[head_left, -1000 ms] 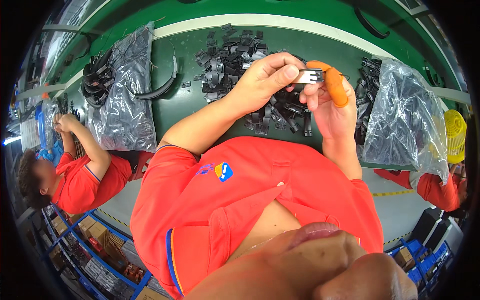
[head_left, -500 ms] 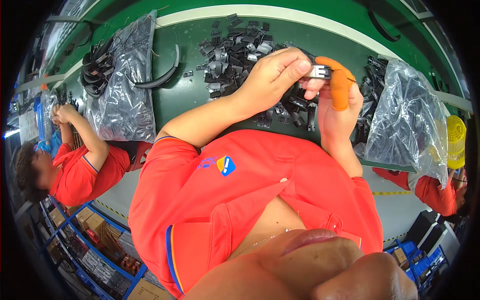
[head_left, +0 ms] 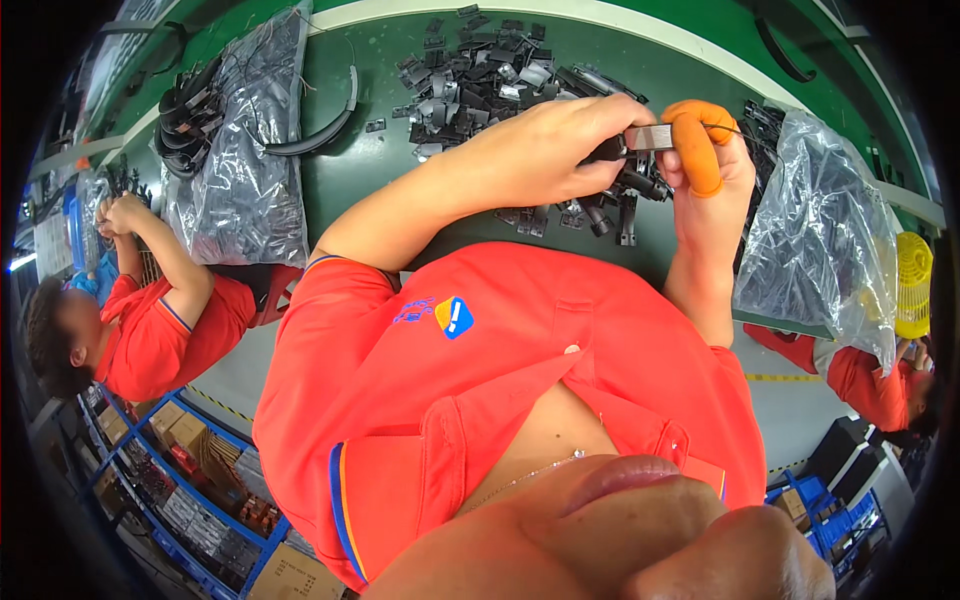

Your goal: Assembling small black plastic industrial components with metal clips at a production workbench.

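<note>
Over the green table, my left hand [head_left: 588, 135] pinches a small black plastic part with a flat grey face [head_left: 650, 138] between thumb and fingers. Its other end sits in my right hand [head_left: 722, 195], whose fingers are curled around it. Orange finger cots [head_left: 697, 155] cover fingers of that right hand. A thin dark wire [head_left: 738, 131] sticks out to the right beside them. My fingers hide both ends of the part. Behind and below my hands lie small black plastic pieces [head_left: 480, 85] in a loose pile, with longer black pieces [head_left: 627, 218] nearer me.
A curved black band [head_left: 325, 135] lies left of the pile, next to a clear plastic bag [head_left: 250, 160] and more black bands [head_left: 188, 130]. Another plastic bag [head_left: 815, 235] and a yellow basket [head_left: 912, 285] are at right. Co-workers in red sit on both sides.
Both hands have moved slightly right with the part. It has turned: its slotted black end no longer shows, and a plain grey face does. My left fingers have closed further over it.
</note>
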